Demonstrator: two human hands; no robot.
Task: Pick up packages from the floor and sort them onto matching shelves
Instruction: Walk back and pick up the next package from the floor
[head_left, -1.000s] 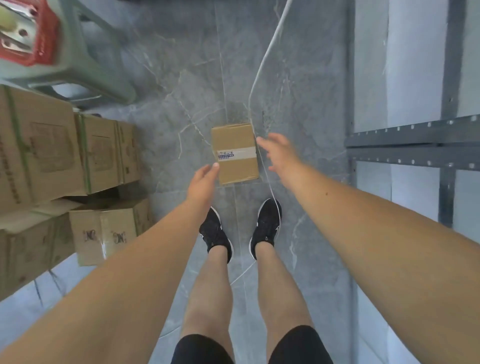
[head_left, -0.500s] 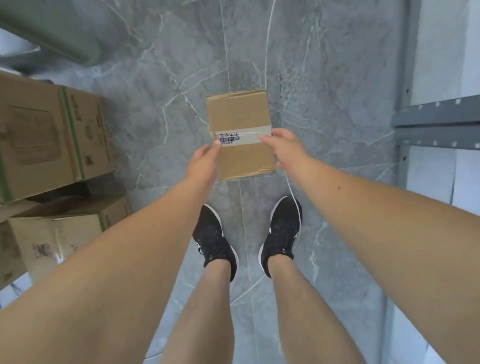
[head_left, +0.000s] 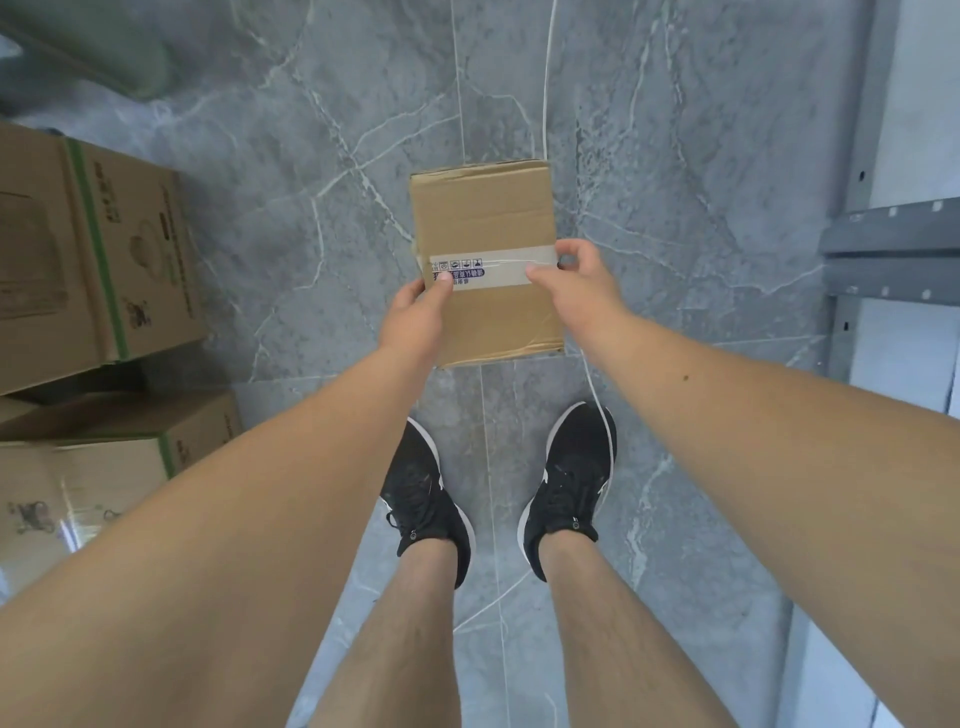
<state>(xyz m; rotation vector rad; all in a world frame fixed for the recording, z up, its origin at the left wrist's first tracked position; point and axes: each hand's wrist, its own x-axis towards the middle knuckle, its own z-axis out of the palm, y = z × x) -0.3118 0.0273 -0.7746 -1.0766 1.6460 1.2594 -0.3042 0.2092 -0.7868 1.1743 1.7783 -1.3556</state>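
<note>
A small brown cardboard package (head_left: 483, 218) with a white printed tape band across it is in front of my feet, above the grey marble floor. My left hand (head_left: 418, 314) grips its left edge, thumb pressed on the tape. My right hand (head_left: 574, 280) grips its right edge, fingers curled over the tape's end. Both hands hold the package between them. Whether its underside still touches the floor is hidden.
Stacked cardboard boxes with green stripes (head_left: 98, 260) stand at the left, with more boxes (head_left: 104, 462) below them. A grey metal shelf frame (head_left: 893, 254) is at the right. A thin white cord (head_left: 544, 78) runs along the floor past my black shoes (head_left: 569, 488).
My hands have gone from reaching open toward the package to closing on its two sides. The view has come closer to the package and floor.
</note>
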